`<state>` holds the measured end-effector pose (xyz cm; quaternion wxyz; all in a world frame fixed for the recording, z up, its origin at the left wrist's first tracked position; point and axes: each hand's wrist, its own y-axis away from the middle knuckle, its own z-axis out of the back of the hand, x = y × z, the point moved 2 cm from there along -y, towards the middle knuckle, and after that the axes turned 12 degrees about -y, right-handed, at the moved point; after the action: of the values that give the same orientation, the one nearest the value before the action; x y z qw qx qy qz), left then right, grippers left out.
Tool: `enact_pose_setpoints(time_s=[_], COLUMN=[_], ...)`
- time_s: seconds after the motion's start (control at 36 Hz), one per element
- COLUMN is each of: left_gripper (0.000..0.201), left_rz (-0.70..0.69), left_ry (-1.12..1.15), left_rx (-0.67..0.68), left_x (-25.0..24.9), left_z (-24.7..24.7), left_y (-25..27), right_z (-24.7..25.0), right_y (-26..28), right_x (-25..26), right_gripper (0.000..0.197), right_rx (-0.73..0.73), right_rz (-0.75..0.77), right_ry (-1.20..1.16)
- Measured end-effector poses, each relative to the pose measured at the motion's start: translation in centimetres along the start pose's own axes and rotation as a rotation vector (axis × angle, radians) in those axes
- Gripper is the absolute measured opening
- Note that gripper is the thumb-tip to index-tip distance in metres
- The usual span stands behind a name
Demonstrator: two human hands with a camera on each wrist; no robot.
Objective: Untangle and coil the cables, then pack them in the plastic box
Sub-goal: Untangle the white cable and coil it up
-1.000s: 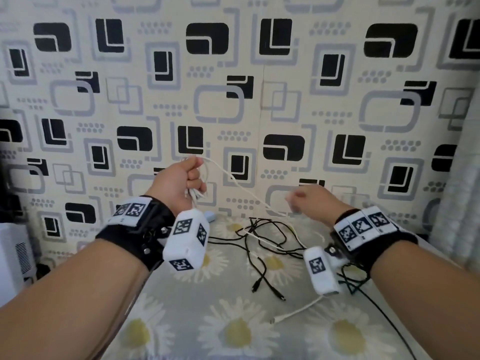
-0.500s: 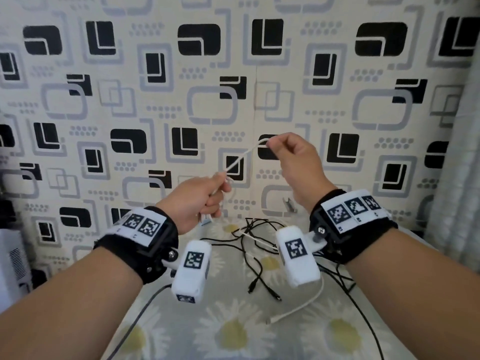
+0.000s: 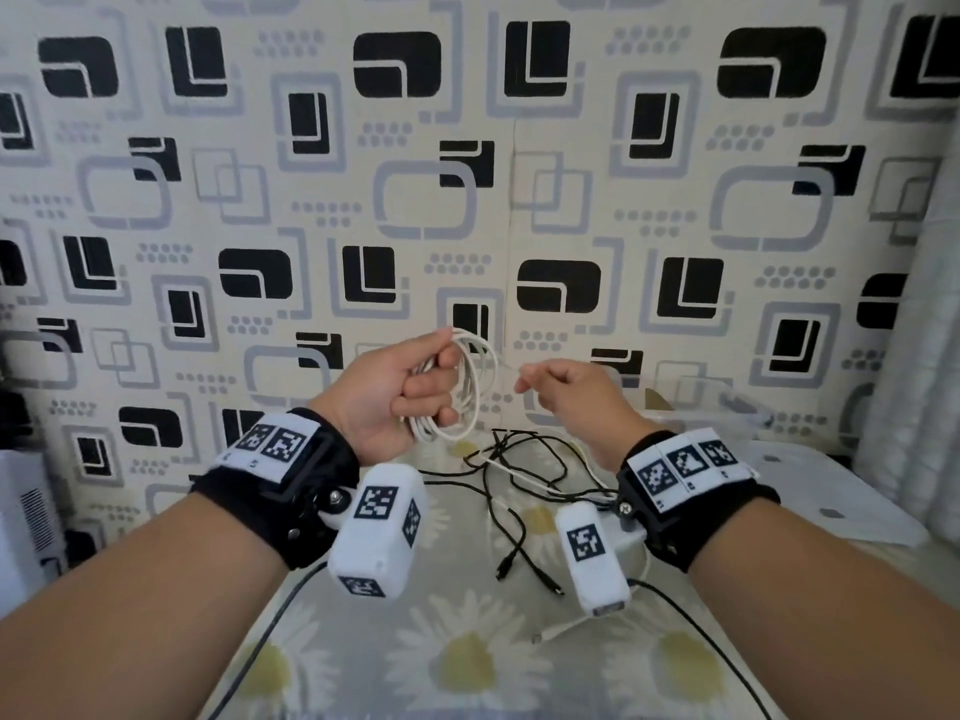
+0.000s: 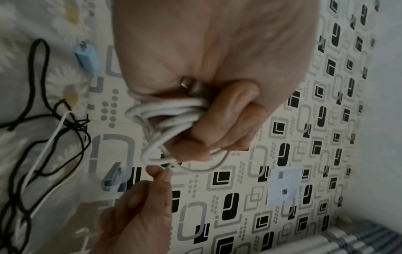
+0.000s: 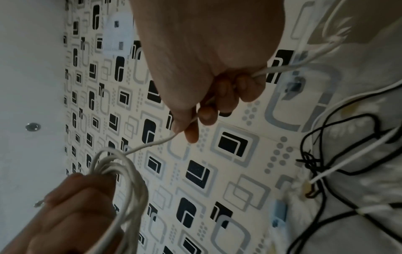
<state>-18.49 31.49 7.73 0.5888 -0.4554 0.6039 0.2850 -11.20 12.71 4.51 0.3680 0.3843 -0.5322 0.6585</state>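
My left hand grips a coil of white cable in several loops, held up above the table; the left wrist view shows the loops wrapped in my curled fingers with a metal plug end poking out. My right hand pinches the free run of the same white cable just right of the coil. A tangle of black cables with another white cable lies on the daisy-print cloth below the hands. A clear plastic box stands behind my right hand.
The patterned wall closes the table's far side. A small blue adapter lies by the wall. One black cable trails off the table's near left edge. A white appliance stands at the far left.
My right hand dropped from its raised pull and came in beside the left. The left hand rose a little, and more white loops now hang from it.
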Motion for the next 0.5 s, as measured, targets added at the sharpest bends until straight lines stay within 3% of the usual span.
enact_pose_setpoints(time_s=[0.25, 0.5], left_gripper=[0.038, 0.041], left_rz=[-0.060, -0.161], left_ry=[0.182, 0.365], left_rx=[-0.121, -0.213], left_x=[0.4, -0.4], left_z=[0.8, 3.0], left_y=[-0.8, -1.4], right_z=[-0.6, -0.9], right_y=[0.7, 1.4], right_x=[-2.5, -4.7], right_gripper=[0.031, 0.016], right_rx=[0.184, 0.133], right_rz=[-0.058, -0.122], right_ry=[0.072, 0.060])
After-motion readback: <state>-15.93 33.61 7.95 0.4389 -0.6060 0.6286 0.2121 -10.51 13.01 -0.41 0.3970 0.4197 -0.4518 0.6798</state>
